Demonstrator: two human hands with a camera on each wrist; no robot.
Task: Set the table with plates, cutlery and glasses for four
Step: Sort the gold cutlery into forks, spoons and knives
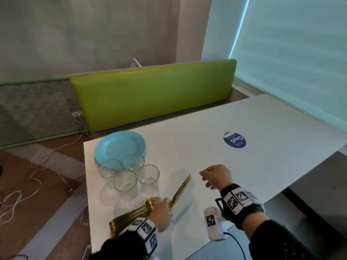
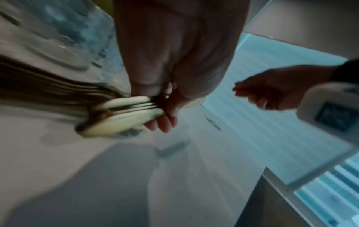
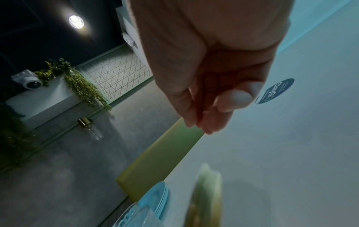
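A stack of light blue plates [image 1: 120, 147] sits at the white table's [image 1: 244, 166] far left corner, with several clear glasses [image 1: 129, 175] clustered just in front of it. Gold forks [image 1: 135, 212] lie fanned at the near left edge. My left hand [image 1: 165, 206] grips a bundle of gold cutlery [image 1: 181, 188] that angles up toward the table's middle. In the blurred left wrist view its fingers [image 2: 167, 113] pinch that bundle [image 2: 124, 118]. My right hand [image 1: 208, 179] hovers to the right of the bundle's tip, fingers loosely curled and holding nothing [image 3: 204, 116].
A green padded bench [image 1: 150, 94] runs along the table's far side. A round blue sticker [image 1: 234, 140] marks the table's middle. White cables [image 1: 37, 166] trail over the floor at the left. A window blind [image 1: 291, 53] fills the right.
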